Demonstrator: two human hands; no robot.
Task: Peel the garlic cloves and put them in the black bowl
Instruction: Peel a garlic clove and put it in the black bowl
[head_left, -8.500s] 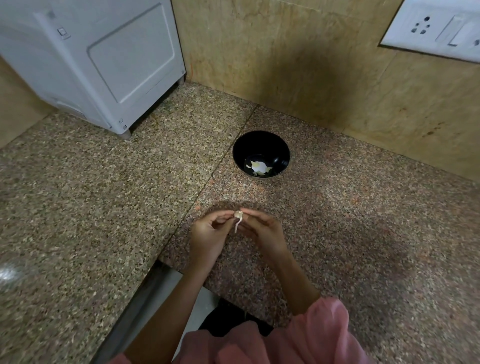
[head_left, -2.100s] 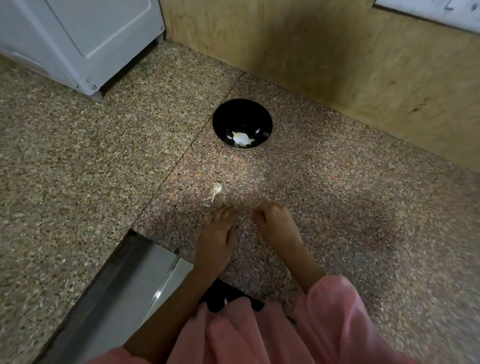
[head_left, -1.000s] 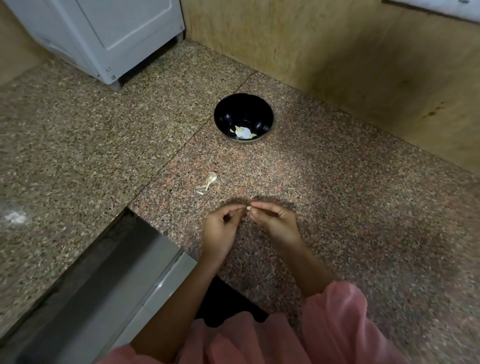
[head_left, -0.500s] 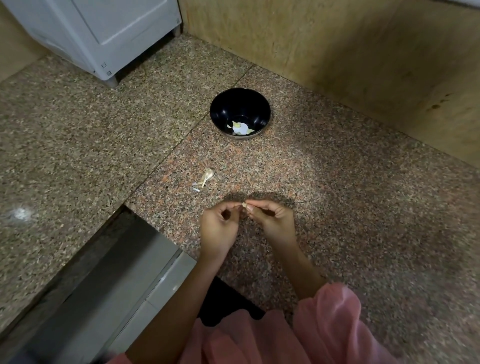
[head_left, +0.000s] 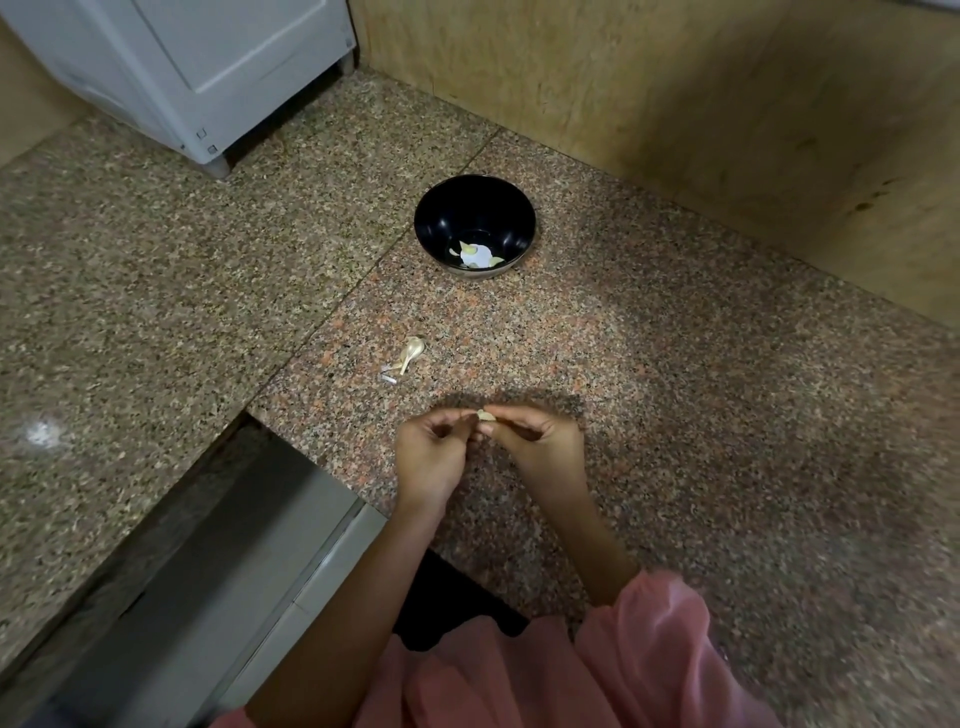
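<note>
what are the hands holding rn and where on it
A garlic clove, pinched at its ends between the fingertips of the left hand and right hand.

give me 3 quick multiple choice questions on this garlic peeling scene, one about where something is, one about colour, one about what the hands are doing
1. Where does the loose scrap of pale garlic peel lie?
A. inside the bowl
B. on the speckled granite counter, between the bowl and the hands
C. on the white appliance

2. What colour is the round glossy bowl?
A. black
B. white
C. pink

3. What are the hands doing?
A. resting flat on the counter
B. lifting the bowl
C. the left hand and right hand meet at the fingertips on a small garlic clove

Answers:
1 B, the peel sits on bare counter nearer than the bowl.
2 A, the bowl is dark all over, with pale garlic pieces at its bottom.
3 C, both hands' fingertips close on the clove above the counter.
</note>
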